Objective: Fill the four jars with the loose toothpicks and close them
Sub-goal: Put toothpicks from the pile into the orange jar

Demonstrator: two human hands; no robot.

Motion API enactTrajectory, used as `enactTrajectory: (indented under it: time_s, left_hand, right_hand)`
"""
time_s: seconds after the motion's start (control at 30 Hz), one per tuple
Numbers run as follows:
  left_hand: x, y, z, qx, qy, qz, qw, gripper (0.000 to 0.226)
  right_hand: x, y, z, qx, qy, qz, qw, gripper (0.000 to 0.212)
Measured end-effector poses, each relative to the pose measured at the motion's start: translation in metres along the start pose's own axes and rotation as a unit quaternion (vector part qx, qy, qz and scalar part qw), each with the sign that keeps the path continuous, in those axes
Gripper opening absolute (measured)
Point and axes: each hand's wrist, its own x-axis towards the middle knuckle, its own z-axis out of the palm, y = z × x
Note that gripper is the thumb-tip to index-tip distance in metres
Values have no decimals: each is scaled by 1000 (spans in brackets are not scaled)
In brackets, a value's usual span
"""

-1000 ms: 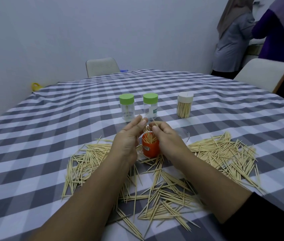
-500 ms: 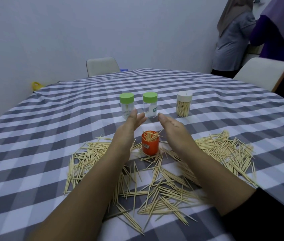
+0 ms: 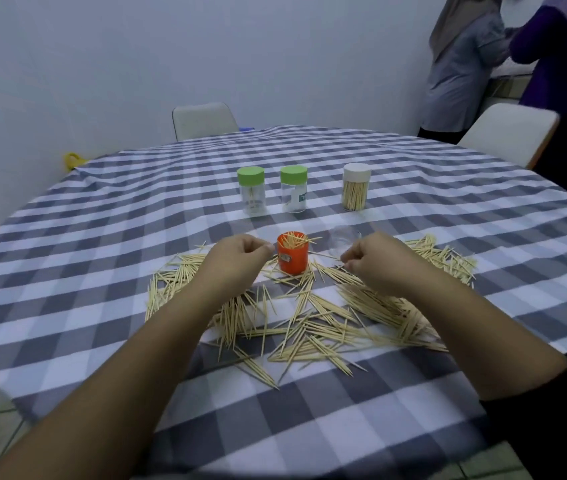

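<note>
Toothpicks (image 3: 310,323) — thin, pale wooden slivers with pointed ends — lie scattered in a loose fan across the worktop (image 3: 102,244), which wears a soft grey-and-white checked cloth. Among them stands a small orange plastic jar (image 3: 292,257), open-topped and bristling with sticks. Just beside it lies a clear round lid (image 3: 344,237). Farther back stand three cylindrical jars: two clear ones with green caps (image 3: 250,190) (image 3: 293,194), nearly empty, and a white-capped jar (image 3: 356,187) packed with sticks. The left hand (image 3: 237,261) hovers just left of the orange jar, fingers curled inward; whether it pinches anything I cannot tell. The right hand (image 3: 379,261) is likewise curled over the pile — fingertips together, contents unclear.
</note>
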Motion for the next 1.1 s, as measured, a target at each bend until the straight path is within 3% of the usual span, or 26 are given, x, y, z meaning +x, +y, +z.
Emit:
enactTrajectory:
  time_s: [0.1,0.23,0.4,0.47,0.67,0.83,0.97,1.1]
  left_hand:
    - [-14,2,0,76,-27,10,997,31]
    - [-30,7,7,194,-128,17,973,58]
    - [-49,20,16,319,-227,22,920,99]
    - [-51,23,17,364,-230,35,902,90]
    - [-46,25,25,468,-191,78,859,31]
    - [-44,27,38,536,-186,48,822,38]
    - [-53,19,42,549,-129,128,816,35]
    - [-51,11,41,530,-103,168,825,31]
  right_hand:
    - [-8,5,0,-79,-48,13,996,25]
    - [-21,8,1,-153,-110,11,982,22]
    - [-30,9,6,-252,-98,-14,963,26]
    - [-31,7,11,-279,-91,-24,956,21]
    - [-31,5,26,-298,-43,-42,953,30]
    - [-28,9,36,-317,28,-75,945,24]
    - [-22,10,35,-322,62,-90,940,24]
    - [-18,13,33,-345,49,-88,933,28]
